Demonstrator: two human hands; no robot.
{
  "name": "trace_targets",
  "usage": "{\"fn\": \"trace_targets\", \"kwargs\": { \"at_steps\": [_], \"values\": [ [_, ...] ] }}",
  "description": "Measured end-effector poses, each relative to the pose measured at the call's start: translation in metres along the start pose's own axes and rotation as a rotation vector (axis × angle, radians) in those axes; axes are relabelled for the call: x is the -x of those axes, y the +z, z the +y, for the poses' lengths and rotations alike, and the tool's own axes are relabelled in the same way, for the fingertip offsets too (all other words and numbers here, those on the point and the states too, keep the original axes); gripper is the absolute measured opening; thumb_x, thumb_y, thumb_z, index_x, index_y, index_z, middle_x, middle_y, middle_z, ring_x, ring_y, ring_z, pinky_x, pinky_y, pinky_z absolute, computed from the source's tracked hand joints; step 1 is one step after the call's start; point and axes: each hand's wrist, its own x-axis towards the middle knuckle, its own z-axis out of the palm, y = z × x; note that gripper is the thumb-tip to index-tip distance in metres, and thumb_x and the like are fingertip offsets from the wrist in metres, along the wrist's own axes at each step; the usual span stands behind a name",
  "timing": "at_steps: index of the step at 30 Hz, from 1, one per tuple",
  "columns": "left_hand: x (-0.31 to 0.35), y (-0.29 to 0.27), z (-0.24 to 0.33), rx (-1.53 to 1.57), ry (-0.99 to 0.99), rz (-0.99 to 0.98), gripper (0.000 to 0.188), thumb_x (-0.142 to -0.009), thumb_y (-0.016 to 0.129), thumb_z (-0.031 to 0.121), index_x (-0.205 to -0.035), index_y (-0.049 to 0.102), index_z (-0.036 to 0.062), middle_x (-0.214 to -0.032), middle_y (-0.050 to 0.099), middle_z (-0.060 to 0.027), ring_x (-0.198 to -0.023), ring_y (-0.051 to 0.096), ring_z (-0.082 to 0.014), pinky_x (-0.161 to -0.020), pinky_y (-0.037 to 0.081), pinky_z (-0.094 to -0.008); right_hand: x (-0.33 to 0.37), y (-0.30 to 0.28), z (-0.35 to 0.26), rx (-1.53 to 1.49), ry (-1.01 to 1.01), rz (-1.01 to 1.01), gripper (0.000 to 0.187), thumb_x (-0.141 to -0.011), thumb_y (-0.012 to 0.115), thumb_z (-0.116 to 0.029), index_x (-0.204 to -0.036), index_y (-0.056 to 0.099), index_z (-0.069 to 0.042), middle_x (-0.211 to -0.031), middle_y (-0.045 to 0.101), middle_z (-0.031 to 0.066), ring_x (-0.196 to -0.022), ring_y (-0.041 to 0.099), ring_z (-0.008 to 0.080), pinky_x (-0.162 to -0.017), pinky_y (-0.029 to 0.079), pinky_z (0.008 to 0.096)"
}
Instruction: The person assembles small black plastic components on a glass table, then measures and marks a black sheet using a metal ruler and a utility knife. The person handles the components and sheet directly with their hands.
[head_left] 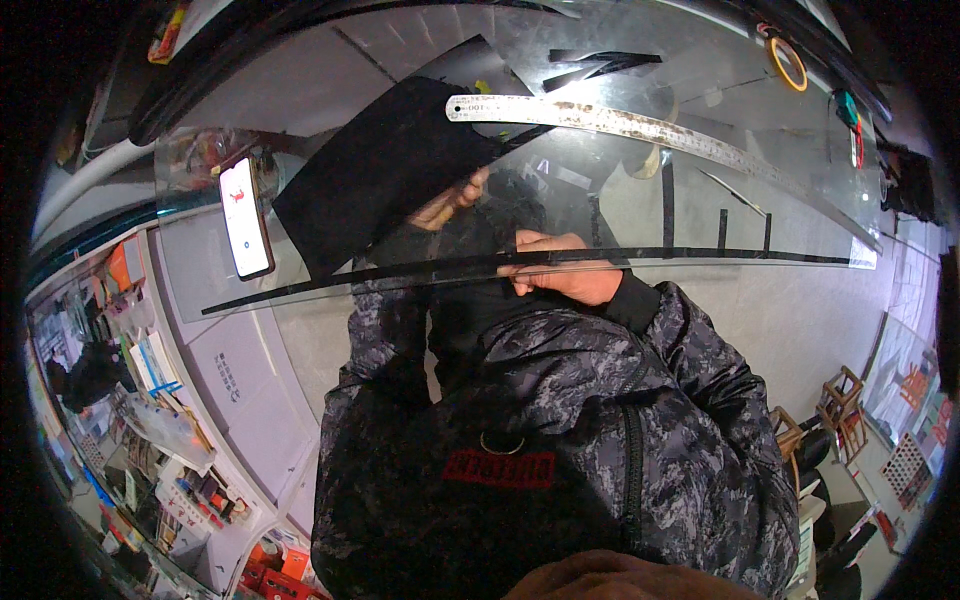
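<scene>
A long thin black strip (400, 271) runs along the near edge of a clear glass sheet (640, 210). My right hand (570, 270) is closed on this strip near its middle, fingertips pinched at the glass edge. My left hand (452, 205) shows dimly through the glass, beside the black sheet (385, 170); its visible fingers are curled together, and what they hold, if anything, is hidden. Beyond my hands a long steel ruler (620, 122) lies across the glass, its left end over the black sheet.
A phone (243, 218) with a lit screen lies at the left. Black offcuts (600, 68) and a yellow tape roll (787, 64) are at the far side. A slim pointed tool (733, 192) and short black strips (723, 229) lie right. Cluttered shelves (160, 400) stand lower left, wooden stools (840, 400) lower right.
</scene>
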Motion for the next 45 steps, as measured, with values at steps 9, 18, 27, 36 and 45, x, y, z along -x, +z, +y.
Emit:
{"fn": "trace_targets", "kwargs": {
  "at_steps": [9,18,27,36,45],
  "values": [
    [0.049,0.029,-0.046,-0.175,0.068,0.355,0.029,-0.116,0.067,0.033,-0.123,0.067,0.0056,-0.089,0.059,0.0019,-0.074,0.052,-0.0074,-0.064,0.041,-0.0219,-0.008,0.000,0.006,-0.046,-0.100,0.062,0.036,-0.108,0.072,-0.002,-0.144,0.075,0.001,-0.115,0.061,0.0049,-0.100,0.068,0.0136,-0.086,0.055,0.0278],
    [0.055,0.043,-0.052,-0.210,0.077,0.444,0.033,-0.116,0.066,0.037,-0.122,0.066,0.0043,-0.086,0.059,0.0002,-0.072,0.053,-0.0092,-0.062,0.045,-0.0234,-0.025,-0.022,0.005,-0.081,-0.179,0.011,0.032,-0.107,0.070,0.003,-0.138,0.077,0.001,-0.119,0.060,0.0043,-0.108,0.062,0.0134,-0.090,0.053,0.0280],
    [0.070,0.030,-0.074,-0.270,0.154,0.045,0.024,-0.114,0.069,0.027,-0.123,0.069,0.0044,-0.107,0.076,-0.0063,-0.089,0.071,-0.0114,-0.076,0.057,-0.0261,-0.037,-0.036,-0.002,-0.057,-0.194,0.039,0.027,-0.110,0.067,-0.001,-0.133,0.076,0.009,-0.124,0.061,0.0086,-0.099,0.066,0.0166,-0.089,0.054,0.0300],
    [0.080,0.044,-0.079,-0.571,0.033,0.025,0.033,-0.113,0.065,0.007,-0.145,0.068,-0.0017,-0.129,0.076,-0.0135,-0.114,0.077,-0.0243,-0.094,0.062,-0.0338,-0.042,-0.037,-0.002,-0.123,-0.228,0.111,0.025,-0.112,0.064,-0.004,-0.132,0.075,0.006,-0.130,0.062,0.0094,-0.099,0.069,0.0173,-0.089,0.056,0.0326],
    [0.090,0.050,-0.108,-0.280,0.077,0.088,0.048,-0.115,0.059,0.003,-0.162,0.052,-0.0059,-0.150,0.067,-0.0243,-0.130,0.071,-0.0298,-0.115,0.057,-0.0408,-0.025,-0.041,0.004,-0.317,-0.099,0.231,0.038,-0.111,0.069,-0.014,-0.143,0.068,0.006,-0.114,0.072,0.0093,-0.100,0.071,0.0195,-0.093,0.057,0.0351]
  ]
}}
